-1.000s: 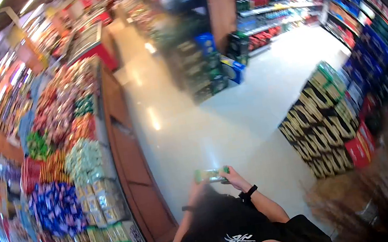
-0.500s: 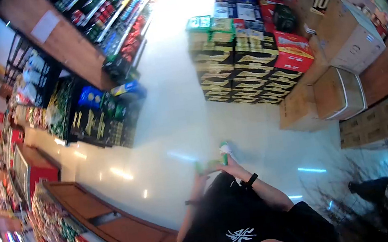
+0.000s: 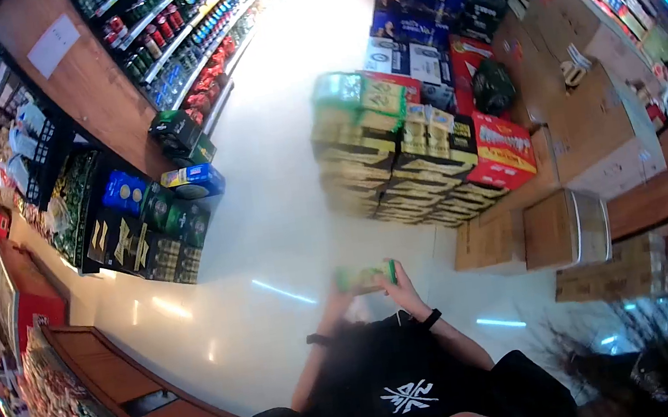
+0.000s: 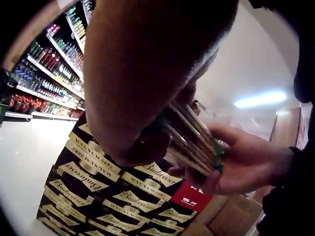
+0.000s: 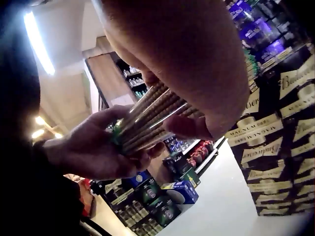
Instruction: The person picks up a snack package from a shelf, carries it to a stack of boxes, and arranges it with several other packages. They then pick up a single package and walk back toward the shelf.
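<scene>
Both hands hold a clear pack of brown stick-shaped snacks (image 3: 367,278) with green ends, out in front of the body. My left hand (image 3: 335,303) grips one end and my right hand (image 3: 400,290) the other. Up close in the left wrist view, long ridged sticks (image 4: 189,135) show through the wrapping, and the right hand (image 4: 243,157) has its fingers and thumb around the green end. From the right wrist, the left hand (image 5: 101,142) curls around the opposite green end, while the near right hand (image 5: 192,125) partly covers the pack.
Stacked black-and-gold beer cases (image 3: 396,166) stand ahead, with brown cartons (image 3: 564,229) to their right. Drink shelves (image 3: 176,35) and more cases (image 3: 151,232) are at the left. A wooden display counter (image 3: 146,385) runs along the near left. Pale tiled floor (image 3: 268,217) lies between.
The head view has swung right, from the candy display toward the beer cases and cartons. Both hands keep hold of the pack, which looked tilted half a second ago and now lies more level.
</scene>
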`<state>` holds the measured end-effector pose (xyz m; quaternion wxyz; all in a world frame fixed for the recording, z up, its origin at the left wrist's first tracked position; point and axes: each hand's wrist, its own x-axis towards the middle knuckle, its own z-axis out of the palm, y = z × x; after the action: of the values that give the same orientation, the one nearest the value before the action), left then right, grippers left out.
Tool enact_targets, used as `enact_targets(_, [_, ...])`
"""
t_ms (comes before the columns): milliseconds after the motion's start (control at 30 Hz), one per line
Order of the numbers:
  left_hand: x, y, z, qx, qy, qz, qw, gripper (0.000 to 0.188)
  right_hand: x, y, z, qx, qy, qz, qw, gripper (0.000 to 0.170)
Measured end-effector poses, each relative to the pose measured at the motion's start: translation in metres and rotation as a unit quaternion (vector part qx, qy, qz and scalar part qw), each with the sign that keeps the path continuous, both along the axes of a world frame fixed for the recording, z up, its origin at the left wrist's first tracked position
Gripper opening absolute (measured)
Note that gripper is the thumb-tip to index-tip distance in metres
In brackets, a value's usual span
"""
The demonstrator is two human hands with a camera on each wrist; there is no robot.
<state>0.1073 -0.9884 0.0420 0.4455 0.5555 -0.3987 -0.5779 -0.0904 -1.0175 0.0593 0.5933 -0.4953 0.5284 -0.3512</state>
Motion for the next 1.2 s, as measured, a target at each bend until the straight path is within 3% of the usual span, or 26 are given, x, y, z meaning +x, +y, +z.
enact_targets(100, [0.012, -0.03, -0.024, -0.01, -0.022, -0.016, 1.0, 0.075, 0.006, -0.031, 0.006, -0.022, 0.038, -0.003, 0.999, 0.054])
enact_targets(200, [0.006, -0.049, -0.016, -0.061, -0.044, -0.02, 0.997, 0.064, 0.003, -0.049, -0.007, -0.091, 0.056, -0.014, 0.994, 0.047])
enact_targets(300, [0.002, -0.068, 0.028, 0.022, 0.051, -0.034, 0.998, 0.064, -0.008, -0.068, -0.013, -0.086, 0.109, -0.004, 0.99, 0.043])
enact_targets(400, [-0.009, -0.08, 0.04, 0.035, 0.121, 0.008, 0.992, 0.058, -0.013, -0.079, -0.007, -0.058, 0.141, 0.002, 0.988, 0.04])
enact_targets(533, [-0.012, -0.114, 0.048, 0.06, 0.124, 0.021, 0.99, 0.05, -0.009, -0.114, 0.06, -0.002, -0.034, 0.017, 0.999, 0.039])
enact_targets(633, [-0.021, -0.15, 0.065, 0.073, 0.136, 0.051, 0.987, 0.048, -0.012, -0.148, 0.084, 0.046, -0.107, 0.011, 0.993, 0.039])
enact_targets(800, [-0.035, -0.216, 0.092, 0.054, 0.176, 0.072, 0.98, 0.052, -0.029, -0.219, 0.109, 0.07, -0.1, 0.034, 0.992, 0.039])
enact_targets(900, [-0.038, -0.254, 0.104, 0.011, 0.106, 0.038, 0.994, 0.054, -0.041, -0.259, 0.114, 0.064, -0.068, 0.022, 0.995, 0.039])
enact_targets(967, [-0.043, -0.279, 0.111, 0.016, 0.107, 0.026, 0.994, 0.056, -0.05, -0.282, 0.116, 0.016, -0.092, 0.021, 0.995, 0.037])
enact_targets(1067, [-0.055, -0.309, 0.111, 0.02, 0.118, 0.029, 0.992, 0.059, -0.063, -0.316, 0.092, 0.041, -0.034, 0.029, 0.998, 0.035])
enact_targets(1200, [-0.075, -0.336, 0.119, 0.029, 0.144, 0.038, 0.988, 0.064, -0.083, -0.355, 0.117, 0.046, -0.052, 0.05, 0.996, 0.03])
